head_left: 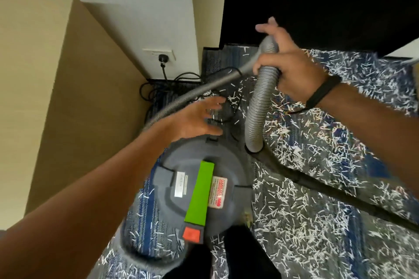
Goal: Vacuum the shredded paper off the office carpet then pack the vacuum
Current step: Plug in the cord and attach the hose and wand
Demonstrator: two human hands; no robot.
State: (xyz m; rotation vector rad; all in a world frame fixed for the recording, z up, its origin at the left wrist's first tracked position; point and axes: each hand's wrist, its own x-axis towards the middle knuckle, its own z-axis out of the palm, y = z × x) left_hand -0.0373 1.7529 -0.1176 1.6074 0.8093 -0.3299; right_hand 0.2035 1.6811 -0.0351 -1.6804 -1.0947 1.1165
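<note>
The right hand (292, 72) is gripping the grey ribbed hose (260, 106) near the top of its bend, fingers wrapped around it. The left hand (195, 120) is hovering open, fingers spread, above the far edge of the vacuum (199, 190) — holding nothing. The vacuum is sitting on the blue patterned carpet (340, 244), its green handle (199, 195) facing up, the hose running down to a black tube (317, 186) just beside it. Shredded paper (306, 222) is lying thick over the carpet to the right. A black cord (163, 68) is hanging from the wall socket (158, 54) — coiled on the floor beyond the vacuum.
</note>
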